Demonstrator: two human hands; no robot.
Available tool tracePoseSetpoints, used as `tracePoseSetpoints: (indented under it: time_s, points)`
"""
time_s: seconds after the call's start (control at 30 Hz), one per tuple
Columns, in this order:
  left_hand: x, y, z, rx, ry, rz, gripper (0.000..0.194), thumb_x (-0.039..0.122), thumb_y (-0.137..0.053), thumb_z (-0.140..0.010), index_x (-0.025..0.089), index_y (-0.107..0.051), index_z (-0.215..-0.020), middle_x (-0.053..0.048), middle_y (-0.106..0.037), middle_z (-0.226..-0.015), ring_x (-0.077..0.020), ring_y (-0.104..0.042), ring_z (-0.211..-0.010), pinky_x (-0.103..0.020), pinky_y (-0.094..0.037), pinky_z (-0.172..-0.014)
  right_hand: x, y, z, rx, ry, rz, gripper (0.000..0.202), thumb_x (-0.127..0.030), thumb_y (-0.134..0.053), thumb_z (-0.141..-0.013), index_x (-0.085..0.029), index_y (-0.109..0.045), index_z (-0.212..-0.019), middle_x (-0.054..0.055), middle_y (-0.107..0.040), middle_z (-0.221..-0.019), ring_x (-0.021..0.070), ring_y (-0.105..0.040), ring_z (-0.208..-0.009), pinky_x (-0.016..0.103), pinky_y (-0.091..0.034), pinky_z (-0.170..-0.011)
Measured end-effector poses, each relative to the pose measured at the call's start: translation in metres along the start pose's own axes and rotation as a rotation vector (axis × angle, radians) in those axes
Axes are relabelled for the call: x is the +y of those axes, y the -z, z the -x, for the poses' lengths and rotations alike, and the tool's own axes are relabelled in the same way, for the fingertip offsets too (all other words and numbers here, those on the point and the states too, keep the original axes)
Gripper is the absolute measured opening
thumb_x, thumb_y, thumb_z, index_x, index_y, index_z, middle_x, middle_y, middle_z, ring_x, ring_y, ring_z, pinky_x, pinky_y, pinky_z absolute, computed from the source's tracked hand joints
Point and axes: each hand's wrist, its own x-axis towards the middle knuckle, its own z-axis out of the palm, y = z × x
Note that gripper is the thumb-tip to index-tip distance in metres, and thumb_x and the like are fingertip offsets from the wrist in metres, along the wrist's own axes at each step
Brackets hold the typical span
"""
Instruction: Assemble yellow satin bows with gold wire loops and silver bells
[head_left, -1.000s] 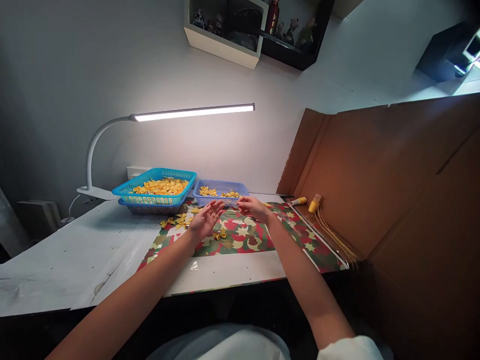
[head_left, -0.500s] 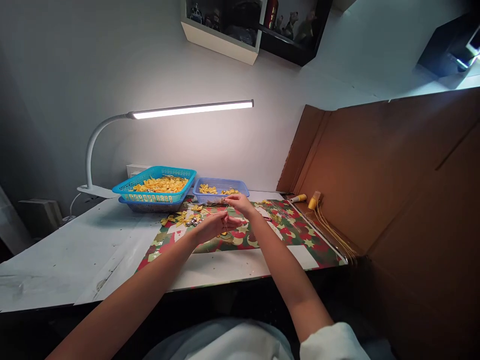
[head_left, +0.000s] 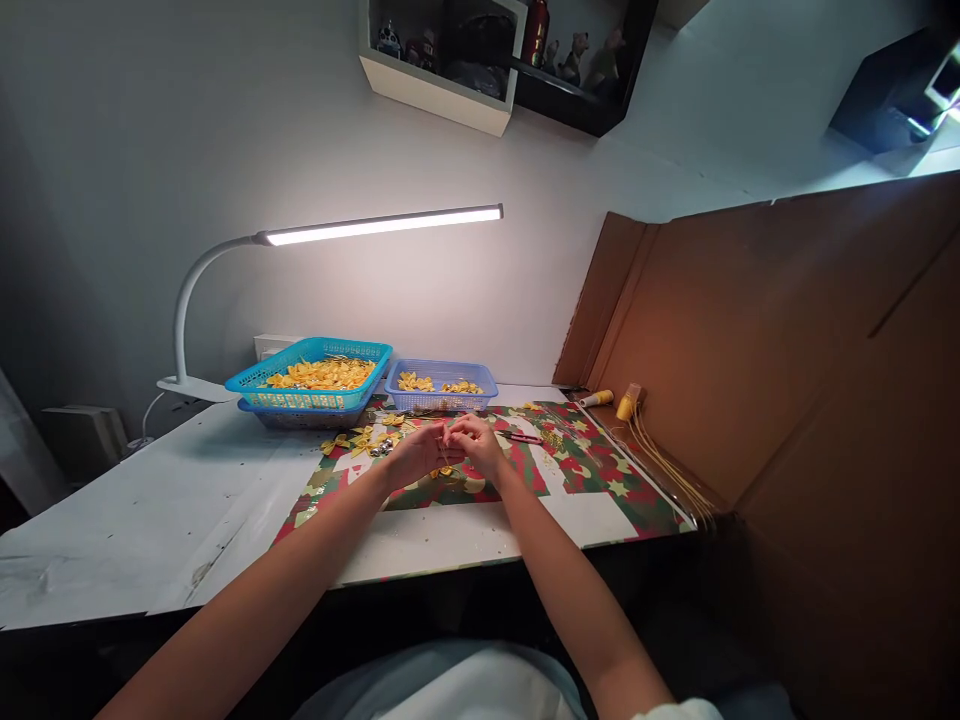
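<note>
My left hand [head_left: 420,455] and my right hand [head_left: 478,445] meet over the patterned sheet [head_left: 585,462], fingertips pinched together. A thin strand hangs between them, too small to make out fully. Just below the fingers lies a yellow bow [head_left: 444,472] with gold bits. Left of my left hand, several yellow bows [head_left: 362,438] are spread on the sheet beside small silvery bells [head_left: 382,448]. A pair of pink-handled tweezers or snips [head_left: 521,437] rests to the right of my right hand.
At the back left, a turquoise basket [head_left: 259,397] of yellow bows sits on a blue one. A smaller blue basket [head_left: 442,401] stands behind my hands. A lamp [head_left: 382,222] arches above. Cardboard [head_left: 750,330], thread spools [head_left: 628,402] and golden strands [head_left: 671,470] are at right.
My right hand has come down and nearer to me, from the small basket's front edge to my left hand. The fingers of my left hand have curled in. The pink-handled tool is now more exposed.
</note>
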Motion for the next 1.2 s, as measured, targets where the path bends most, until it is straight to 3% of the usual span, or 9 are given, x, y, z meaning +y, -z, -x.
tracePoseSetpoints:
  time_s: [0.27,0.5,0.6,0.77,0.93,1.2]
  points:
    - [-0.001,-0.004,0.004,0.025,0.019,-0.065,0.027,0.031,-0.058,-0.085,0.017,-0.064,-0.063,-0.002,-0.069,-0.070,-0.0181,-0.066,-0.076,-0.034,-0.049,-0.090,0.007,-0.004,0.007,0.034,0.004,0.121,0.028,-0.013,-0.054,-0.078,-0.023,-0.079,-0.087,0.003,-0.060,-0.088,0.0201,-0.053,-0.095,0.036,-0.040,-0.094]
    - [-0.001,-0.005,0.005,0.033,0.003,-0.108,0.027,0.031,-0.056,-0.083,0.017,-0.065,-0.061,-0.003,-0.069,-0.071,-0.0197,-0.066,-0.080,-0.033,-0.049,-0.091,0.012,-0.010,0.009,0.125,-0.017,0.124,0.033,-0.017,-0.058,-0.080,-0.025,-0.075,-0.107,0.005,-0.060,-0.096,0.0213,-0.053,-0.100,0.031,-0.048,-0.079]
    - [-0.001,-0.006,0.006,0.023,0.020,-0.137,0.027,0.030,-0.057,-0.081,0.017,-0.065,-0.060,-0.004,-0.067,-0.067,-0.0219,-0.066,-0.084,-0.034,-0.048,-0.092,0.010,-0.012,0.008,0.088,0.002,0.109,0.033,-0.014,-0.059,-0.078,-0.028,-0.076,-0.101,0.004,-0.061,-0.098,0.0199,-0.053,-0.101,0.031,-0.047,-0.084]
    - [-0.002,-0.005,0.006,0.013,0.040,-0.171,0.026,0.030,-0.057,-0.080,0.016,-0.066,-0.060,-0.006,-0.067,-0.066,-0.0243,-0.065,-0.088,-0.035,-0.048,-0.091,0.007,-0.012,0.009,0.032,0.032,0.029,0.015,-0.015,-0.064,-0.074,-0.022,-0.073,-0.065,0.004,-0.061,-0.091,0.0200,-0.053,-0.098,0.036,-0.046,-0.089]
    - [0.001,-0.002,0.006,0.018,0.031,-0.180,0.029,0.035,-0.055,-0.081,0.017,-0.065,-0.060,-0.007,-0.072,-0.075,-0.0267,-0.066,-0.097,-0.038,-0.046,-0.096,0.004,-0.004,0.010,0.065,0.018,-0.065,0.013,-0.030,-0.069,-0.075,-0.022,-0.071,-0.065,0.006,-0.060,-0.090,0.0204,-0.055,-0.094,0.034,-0.048,-0.081]
    - [0.006,0.002,0.008,0.038,0.034,-0.228,0.032,0.041,-0.056,-0.081,0.017,-0.068,-0.064,-0.012,-0.075,-0.109,-0.0303,-0.061,-0.118,-0.041,-0.038,-0.107,-0.003,0.026,0.012,0.016,-0.067,-0.268,0.028,-0.048,-0.072,-0.072,-0.020,-0.070,-0.066,0.003,-0.063,-0.081,0.0173,-0.057,-0.082,0.029,-0.046,-0.075]
